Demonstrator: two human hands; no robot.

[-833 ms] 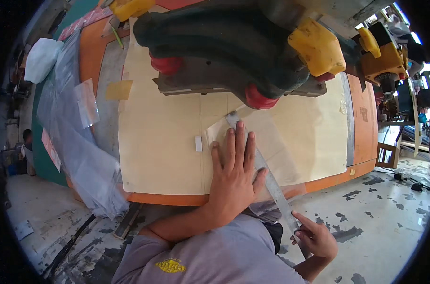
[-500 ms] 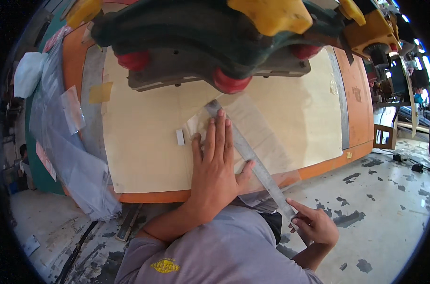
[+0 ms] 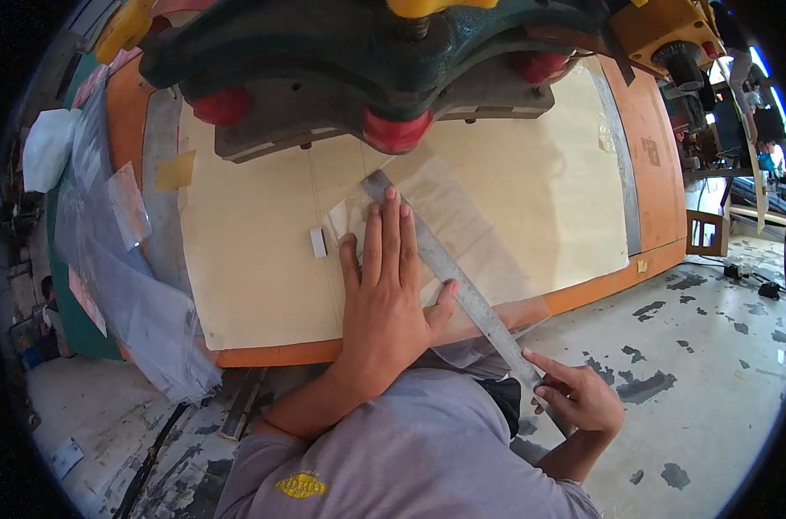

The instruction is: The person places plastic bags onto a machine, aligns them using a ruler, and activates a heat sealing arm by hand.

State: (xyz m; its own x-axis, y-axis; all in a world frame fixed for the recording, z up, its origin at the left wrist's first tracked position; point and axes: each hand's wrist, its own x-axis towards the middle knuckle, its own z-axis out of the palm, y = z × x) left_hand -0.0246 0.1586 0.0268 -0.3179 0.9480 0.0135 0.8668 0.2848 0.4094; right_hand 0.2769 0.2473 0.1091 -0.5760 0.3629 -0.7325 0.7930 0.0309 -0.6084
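While left hand (image 3: pixel 382 320) is resting palm-down, three middle fingers close together, little finger and thumb splayed, metal ruler (image 3: pixel 479 313) is lying along its right side, over clear plastic sheet (image 3: pixel 478 232), long axis running upper left to lower right. Index fingertip and thumb are meeting ruler's left edge; right hand (image 3: pixel 587 399), nearer to low end, is clasping it beyond edge of orange tabletop (image 3: pixel 657 203). Since earlier view, scene is tilting slightly, dark green machine head (image 3: pixel 280 56) is sitting higher up; both hands are keeping same hold.
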